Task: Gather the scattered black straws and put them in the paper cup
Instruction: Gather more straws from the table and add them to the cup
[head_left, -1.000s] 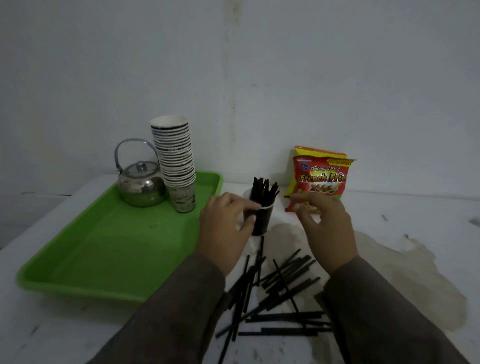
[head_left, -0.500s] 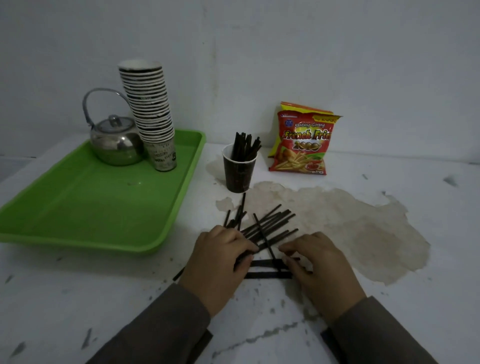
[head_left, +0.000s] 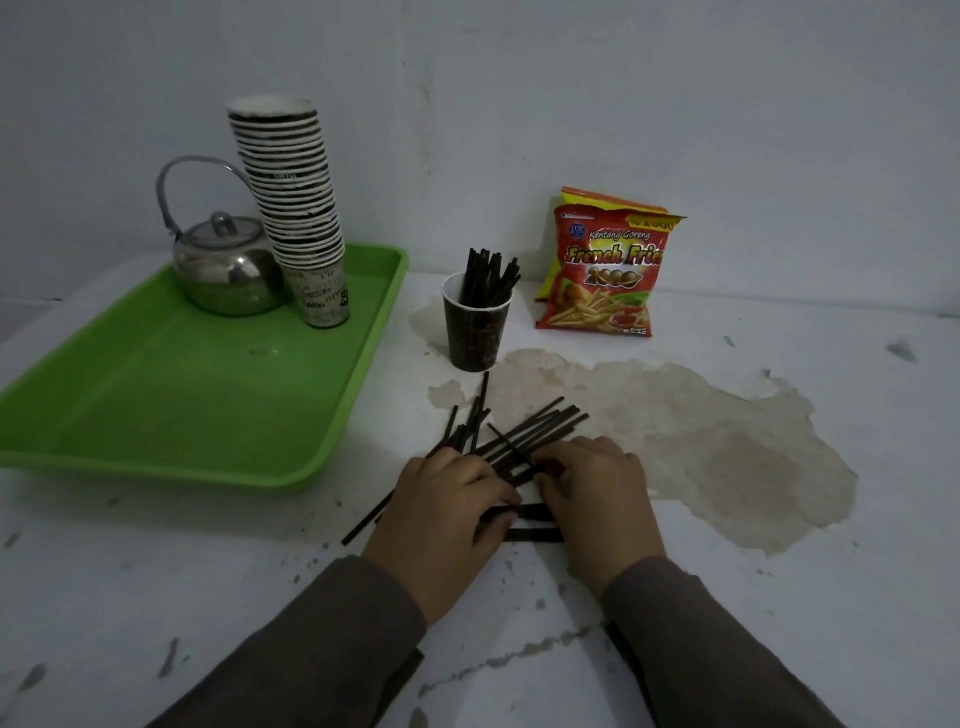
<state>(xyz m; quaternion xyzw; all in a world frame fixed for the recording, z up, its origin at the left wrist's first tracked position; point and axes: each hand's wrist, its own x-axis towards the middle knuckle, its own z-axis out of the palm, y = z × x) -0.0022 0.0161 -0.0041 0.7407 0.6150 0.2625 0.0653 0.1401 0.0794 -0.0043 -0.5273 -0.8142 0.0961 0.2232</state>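
A dark paper cup (head_left: 475, 332) stands upright on the white table with several black straws (head_left: 488, 278) sticking out of it. In front of it several loose black straws (head_left: 524, 434) lie in a crossed pile. My left hand (head_left: 441, 519) rests palm down on the pile's near left side, fingers curled over some straws. My right hand (head_left: 597, 499) lies on the pile's right side, fingertips pinching at the straws. Two flat straws (head_left: 532, 535) show between my hands. The hands hide which straws are gripped.
A green tray (head_left: 171, 395) sits at the left, holding a steel kettle (head_left: 226, 270) and a tall stack of paper cups (head_left: 296, 208). A red snack bag (head_left: 605, 270) leans against the wall behind the cup. A brown worn patch (head_left: 701, 441) marks the table at right.
Both hands came back from the cup down to the loose pile, then closed in toward each other over the straws. The view has tilted down.
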